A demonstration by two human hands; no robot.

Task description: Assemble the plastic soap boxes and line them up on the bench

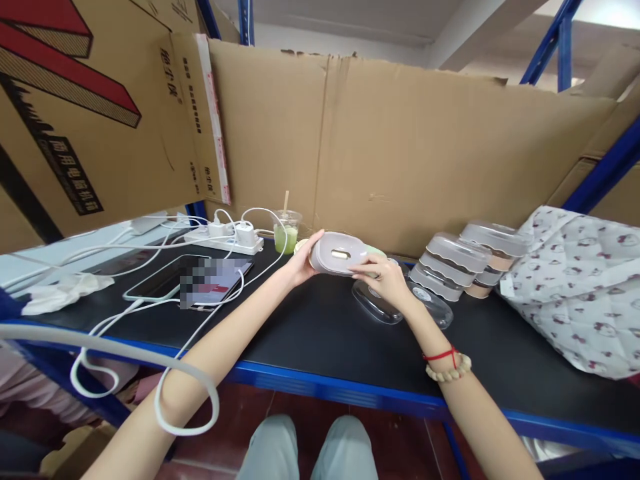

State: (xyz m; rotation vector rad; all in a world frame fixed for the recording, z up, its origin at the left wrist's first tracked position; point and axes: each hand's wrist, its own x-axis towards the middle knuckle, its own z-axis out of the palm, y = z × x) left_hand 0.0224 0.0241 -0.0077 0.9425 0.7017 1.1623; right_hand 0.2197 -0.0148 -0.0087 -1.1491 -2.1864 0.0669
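Observation:
A small oval soap dish (pixel 336 243), pale greyish lilac with a slot in its middle, is held up above the table. My left hand (pixel 303 262) is closed round its left end, thumb at the upper edge. At the right end, the fingers of my right hand (pixel 383 277) are pressed against its lower edge. Beneath and beside my right hand lie clear oval lids (pixel 431 305) on the black tabletop. Partly hidden behind the dish are a pale green piece (pixel 375 252) and a cream-coloured piece (pixel 300 245).
Stacked soap boxes (pixel 447 267) with clear lids stand at the right, beside a patterned white bag (pixel 575 293). A cup with green drink (pixel 287 233) is at the back. Left are a power strip (pixel 225 239), tablet (pixel 213 280), phone (pixel 167 277) and looping white cables. Cardboard (pixel 400 153) walls the back.

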